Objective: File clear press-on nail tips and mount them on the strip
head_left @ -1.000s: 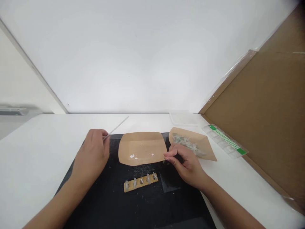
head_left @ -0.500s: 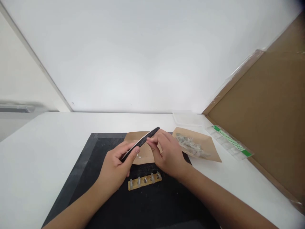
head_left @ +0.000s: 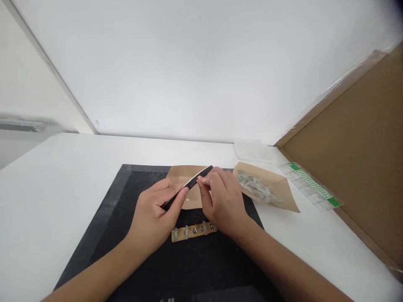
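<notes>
My left hand (head_left: 157, 209) is closed around the near end of a nail file (head_left: 201, 173), black-faced with a pale edge, held tilted up to the right. Thumb and forefinger of my right hand (head_left: 224, 201) are pinched together against the file's dark face; anything between them is too small to make out. Beneath both hands, a yellowish strip (head_left: 180, 235) carries several upright clear pieces that look like nail tips. Behind the file lies a brown paper sheet (head_left: 181, 171) with a small white bit on it.
A black mat (head_left: 141, 268) covers the middle of the white table. To the right, brown paper (head_left: 288, 195) holds a heap of clear nail tips (head_left: 256, 186). Beyond it are a green-labelled clear case (head_left: 315, 188), a clear tray (head_left: 252, 151) and a cardboard panel (head_left: 352, 151).
The view has shifted, so the table things appear slightly higher and to the right. The file sits a little flatter between my hands. Both grips look the same.
</notes>
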A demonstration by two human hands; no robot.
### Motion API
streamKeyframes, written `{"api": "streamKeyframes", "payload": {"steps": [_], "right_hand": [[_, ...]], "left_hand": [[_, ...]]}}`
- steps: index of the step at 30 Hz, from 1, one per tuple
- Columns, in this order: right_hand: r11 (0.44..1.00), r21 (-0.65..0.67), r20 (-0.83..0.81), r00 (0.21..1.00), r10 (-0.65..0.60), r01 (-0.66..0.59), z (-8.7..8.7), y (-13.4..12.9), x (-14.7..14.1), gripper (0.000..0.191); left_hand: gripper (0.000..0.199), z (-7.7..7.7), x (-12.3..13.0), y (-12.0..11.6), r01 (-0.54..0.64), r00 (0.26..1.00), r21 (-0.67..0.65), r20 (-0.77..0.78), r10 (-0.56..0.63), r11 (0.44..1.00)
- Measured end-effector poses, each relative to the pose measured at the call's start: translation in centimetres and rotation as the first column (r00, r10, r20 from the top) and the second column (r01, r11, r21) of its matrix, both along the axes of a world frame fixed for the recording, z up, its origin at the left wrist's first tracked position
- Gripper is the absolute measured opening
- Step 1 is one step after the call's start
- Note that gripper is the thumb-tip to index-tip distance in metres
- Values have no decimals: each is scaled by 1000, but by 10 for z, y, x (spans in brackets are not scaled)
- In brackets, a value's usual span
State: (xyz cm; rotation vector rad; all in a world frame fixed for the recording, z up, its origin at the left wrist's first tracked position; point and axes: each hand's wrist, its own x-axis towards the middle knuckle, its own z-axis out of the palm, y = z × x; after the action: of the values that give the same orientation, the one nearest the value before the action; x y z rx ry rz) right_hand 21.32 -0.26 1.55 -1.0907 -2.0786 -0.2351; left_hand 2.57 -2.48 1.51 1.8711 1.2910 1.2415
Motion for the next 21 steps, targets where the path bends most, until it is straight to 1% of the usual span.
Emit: {"api": "streamKeyframes", "payload": {"steps": [3,4,7,8,11,16,18,19,21], "right_hand": [[997,-30,57,996,72,-70,-1,1,0,26],[997,-29,53,996,68,-67,-1,2,0,26],[1000,-11,3,1000,1,-1,-2,6,2,25],[1000,-21,4,1000,0,0,-2,7,2,25],[996,-72,50,997,58,-54,-3,8,3,26],[999,-33,19,1000,-8,8,-4,6,-1,26],[998,-50,56,997,46,-43,-5,5,-3,27],[998,-47,52,998,37,-34,-5,5,-4,27],[1000,-9,8,1000,-27,27,-5,5,-4,26]], "left_hand": [[28,1,2,0,-22,1000,50,-10,22,999],[27,1,2,0,-25,1000,46,-8,26,999],[28,1,3,0,-26,1000,11,2,26,1000],[28,1,3,0,-30,1000,7,4,30,1000],[31,1,3,0,-29,1000,27,-5,29,999],[25,0,2,0,-41,999,28,-9,42,999],[27,1,2,0,-29,999,44,-23,30,999],[30,1,2,1,-23,999,43,-26,24,999],[30,2,2,0,-27,999,45,-20,28,999]]}}
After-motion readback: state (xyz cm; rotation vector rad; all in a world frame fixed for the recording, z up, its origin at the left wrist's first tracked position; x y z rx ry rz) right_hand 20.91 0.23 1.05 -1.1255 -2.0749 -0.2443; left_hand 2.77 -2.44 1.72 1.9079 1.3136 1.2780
